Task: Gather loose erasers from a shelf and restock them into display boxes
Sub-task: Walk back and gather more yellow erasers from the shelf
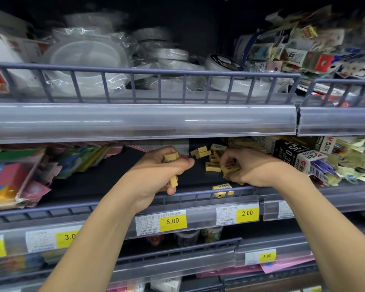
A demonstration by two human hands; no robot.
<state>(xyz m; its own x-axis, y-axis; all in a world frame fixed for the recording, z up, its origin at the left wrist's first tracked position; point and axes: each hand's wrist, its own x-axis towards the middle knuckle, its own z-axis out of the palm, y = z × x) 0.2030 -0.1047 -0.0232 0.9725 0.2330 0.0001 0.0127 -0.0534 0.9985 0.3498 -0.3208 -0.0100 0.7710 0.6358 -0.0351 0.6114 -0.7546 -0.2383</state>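
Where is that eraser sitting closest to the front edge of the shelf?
In the head view, the eraser lies on the dark middle shelf against the front rail, below the right hand and above the 2.00 price tag.

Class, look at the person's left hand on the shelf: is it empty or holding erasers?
Holding. The left hand grips several yellow erasers; one pokes out above its curled fingers, another below.
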